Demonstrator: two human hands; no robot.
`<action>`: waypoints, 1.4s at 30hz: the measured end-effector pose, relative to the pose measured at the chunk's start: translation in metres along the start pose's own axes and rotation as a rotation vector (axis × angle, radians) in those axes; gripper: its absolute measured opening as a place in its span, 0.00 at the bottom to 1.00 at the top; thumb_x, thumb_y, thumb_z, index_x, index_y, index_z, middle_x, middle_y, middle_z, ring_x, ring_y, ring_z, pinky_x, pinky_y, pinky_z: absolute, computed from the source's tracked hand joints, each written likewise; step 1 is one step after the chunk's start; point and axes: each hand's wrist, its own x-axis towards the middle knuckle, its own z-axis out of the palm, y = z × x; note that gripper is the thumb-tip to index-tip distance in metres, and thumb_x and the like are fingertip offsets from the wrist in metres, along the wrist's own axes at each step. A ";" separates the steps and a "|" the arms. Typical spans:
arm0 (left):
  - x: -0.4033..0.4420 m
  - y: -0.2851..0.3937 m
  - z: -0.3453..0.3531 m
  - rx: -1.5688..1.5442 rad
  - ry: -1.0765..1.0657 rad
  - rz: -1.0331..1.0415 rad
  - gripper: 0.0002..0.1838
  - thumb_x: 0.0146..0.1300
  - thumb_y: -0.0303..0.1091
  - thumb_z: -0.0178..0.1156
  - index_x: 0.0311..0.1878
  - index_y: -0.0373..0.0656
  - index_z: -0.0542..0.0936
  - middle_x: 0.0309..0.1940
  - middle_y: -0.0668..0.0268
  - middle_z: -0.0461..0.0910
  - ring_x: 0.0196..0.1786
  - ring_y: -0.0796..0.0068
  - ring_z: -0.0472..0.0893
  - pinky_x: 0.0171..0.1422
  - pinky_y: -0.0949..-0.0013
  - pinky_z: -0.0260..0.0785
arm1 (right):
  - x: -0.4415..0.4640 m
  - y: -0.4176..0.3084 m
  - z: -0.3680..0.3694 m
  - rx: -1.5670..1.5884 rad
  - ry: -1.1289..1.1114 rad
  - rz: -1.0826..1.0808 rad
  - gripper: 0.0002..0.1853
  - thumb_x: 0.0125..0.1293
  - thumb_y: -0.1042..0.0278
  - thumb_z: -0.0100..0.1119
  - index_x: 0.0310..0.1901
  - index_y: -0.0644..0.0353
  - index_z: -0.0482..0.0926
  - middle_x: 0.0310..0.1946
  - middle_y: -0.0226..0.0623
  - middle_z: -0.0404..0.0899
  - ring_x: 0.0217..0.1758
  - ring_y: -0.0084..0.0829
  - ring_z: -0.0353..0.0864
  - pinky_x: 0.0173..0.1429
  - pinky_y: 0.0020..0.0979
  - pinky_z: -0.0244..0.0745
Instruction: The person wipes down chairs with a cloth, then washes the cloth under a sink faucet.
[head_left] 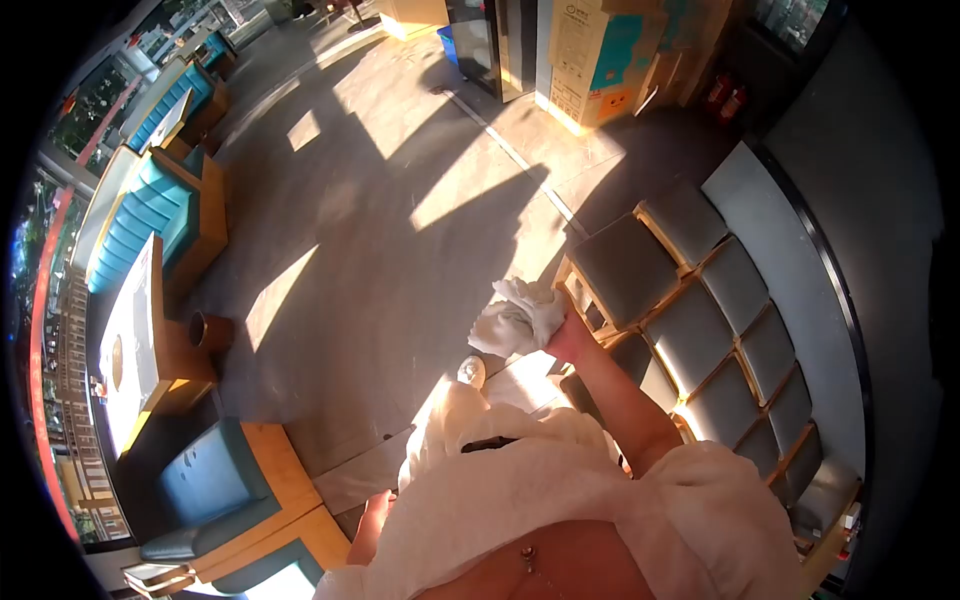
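Observation:
My right hand [569,337] is closed around a crumpled white cloth [518,318], held out in front of my body above the floor. Just right of that hand stand the nearest of several dark-cushioned stools with wooden frames [622,270]; whether the hand touches one I cannot tell. My left hand [376,512] hangs low at my side, partly covered by my light-coloured clothing. Its fingers are not clear enough to show whether they hold anything. One of my shoes [471,372] shows below the cloth.
Closely packed stools line the grey wall [800,230] on the right. Cardboard boxes [600,65] and red fire extinguishers [725,98] are beyond them. On the left are teal booth seats [150,215], a table [135,345] and a brown bin [210,330]. Sunlight patches cross the floor [340,250].

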 end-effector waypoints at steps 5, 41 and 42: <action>-0.032 0.326 -0.016 0.187 0.043 0.124 0.15 0.58 0.44 0.50 0.41 0.43 0.74 0.30 0.62 0.78 0.29 0.66 0.78 0.35 0.60 0.72 | 0.046 -0.062 -0.052 -0.194 0.406 -0.192 0.23 0.65 0.55 0.41 0.55 0.62 0.65 0.51 0.39 0.70 0.54 0.36 0.70 0.59 0.38 0.64; -0.138 1.358 0.793 0.967 -1.140 0.858 0.13 0.61 0.37 0.50 0.43 0.39 0.75 0.36 0.65 0.77 0.37 0.77 0.75 0.41 0.72 0.68 | 0.180 -0.804 -0.027 0.192 0.688 -1.222 0.20 0.59 0.59 0.53 0.52 0.57 0.67 0.45 0.35 0.72 0.48 0.33 0.72 0.52 0.36 0.69; -0.169 1.357 0.843 1.029 -1.213 0.921 0.13 0.60 0.38 0.51 0.43 0.40 0.76 0.36 0.65 0.77 0.37 0.77 0.75 0.41 0.72 0.68 | 0.172 -0.814 -0.035 0.256 0.682 -1.253 0.20 0.58 0.60 0.53 0.51 0.56 0.68 0.45 0.34 0.72 0.48 0.32 0.72 0.52 0.36 0.69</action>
